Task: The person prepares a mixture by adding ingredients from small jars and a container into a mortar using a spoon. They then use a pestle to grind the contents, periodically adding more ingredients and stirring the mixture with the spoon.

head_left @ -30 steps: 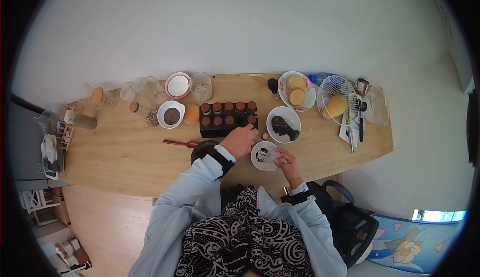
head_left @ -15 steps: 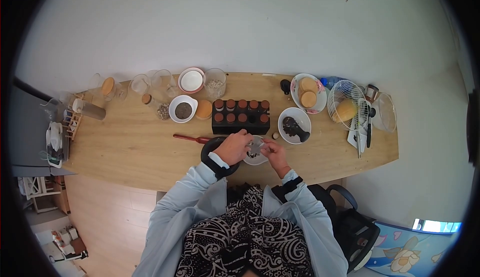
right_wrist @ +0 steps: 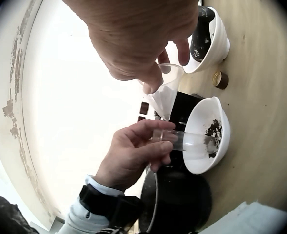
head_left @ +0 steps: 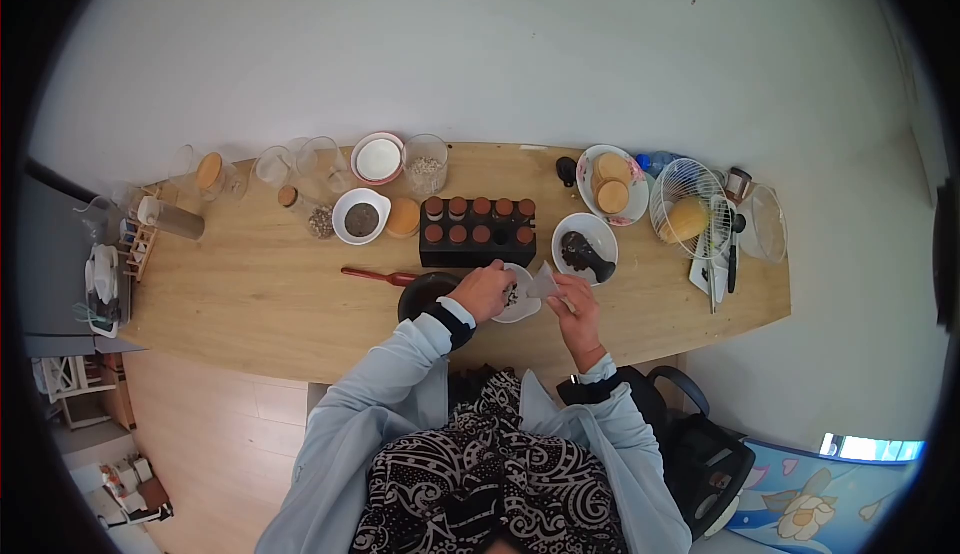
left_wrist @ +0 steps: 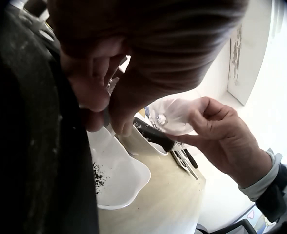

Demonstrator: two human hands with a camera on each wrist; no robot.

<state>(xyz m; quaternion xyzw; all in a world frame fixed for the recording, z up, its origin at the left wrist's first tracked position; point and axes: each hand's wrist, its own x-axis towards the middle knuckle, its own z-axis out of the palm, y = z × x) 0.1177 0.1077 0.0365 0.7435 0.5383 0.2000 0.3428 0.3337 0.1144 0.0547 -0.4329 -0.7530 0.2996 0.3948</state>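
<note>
My left hand (head_left: 480, 292) pinches a small clear glass tube (right_wrist: 180, 140), whose far end is over the white bowl (right_wrist: 196, 122) with dark crumbs in it. In my right hand (head_left: 578, 316), thumb and fingers grip a translucent funnel (right_wrist: 166, 95) by its wide rim. The funnel's narrow tip points down near the tube's mouth, just apart from it in the right wrist view. Behind the bowl stands the black rack (head_left: 477, 251) with brown-capped jars. A small brown cap (right_wrist: 220, 80) lies on the table.
A black pan (head_left: 425, 297) with a red handle sits left of the bowl. The mortar bowl with a black pestle (head_left: 588, 256) stands to the right. Glass jars and bowls line the back left; a wire basket (head_left: 690, 210) and a knife (head_left: 733, 259) are at the right.
The funnel and my right hand have drawn right, away from my left hand, after the two came together over the bowl. The bowl stands further left relative to the rack than a second ago.
</note>
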